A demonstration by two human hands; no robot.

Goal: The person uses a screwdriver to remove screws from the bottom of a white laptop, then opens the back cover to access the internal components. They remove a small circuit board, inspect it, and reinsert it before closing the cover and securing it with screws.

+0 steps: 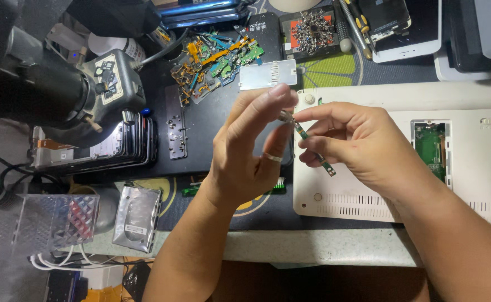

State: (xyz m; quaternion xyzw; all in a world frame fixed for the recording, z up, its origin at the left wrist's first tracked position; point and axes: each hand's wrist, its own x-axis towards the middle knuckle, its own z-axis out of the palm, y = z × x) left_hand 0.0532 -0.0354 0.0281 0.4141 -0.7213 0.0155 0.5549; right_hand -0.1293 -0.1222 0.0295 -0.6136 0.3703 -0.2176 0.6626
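Observation:
My left hand (251, 151), with a ring on one finger, and my right hand (357, 140) meet in the middle above the bench. Between them they pinch a small narrow green circuit board (312, 148) with a metal connector at its upper end. My left fingertips grip the connector end; my right thumb and fingers hold the board's lower part. Just below and right lies an upturned white laptop (402, 106) with an open slot showing a green board (431, 148).
A black microscope (38, 84) stands at the left. Behind it lie a stack of phones (128, 145), a pile of small flex parts (214, 61), a metal cover plate (267, 74), a screw tray (311, 31), a foil pouch (136, 215) and a white phone (407, 28).

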